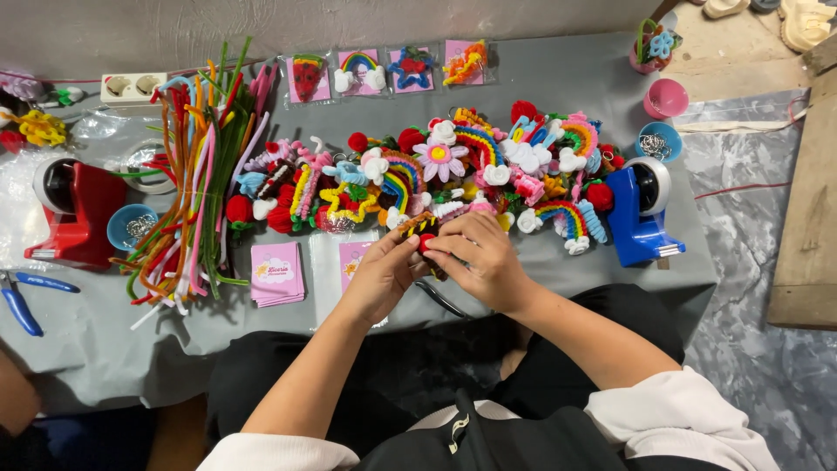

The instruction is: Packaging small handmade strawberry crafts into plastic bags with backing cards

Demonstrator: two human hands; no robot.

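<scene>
My left hand (381, 275) and my right hand (482, 257) meet at the front of the grey table (540, 65). Together they pinch a small pipe-cleaner charm (422, 232), striped brown and yellow with a red bit, right at the near edge of a long heap of colourful pipe-cleaner charms (453, 170): rainbows, flowers, strawberries, clouds. Under my left hand lies a clear sleeve with a pink card (351, 259). A dark thin tool or ring (440, 299) lies just below my hands.
A bundle of loose pipe cleaners (196, 174) lies at left beside a red tape dispenser (74, 214) and blue pliers (22, 301). A stack of pink cards (277, 273) sits near. A blue tape dispenser (639, 209) stands at right. Packaged charms (384, 71) line the back.
</scene>
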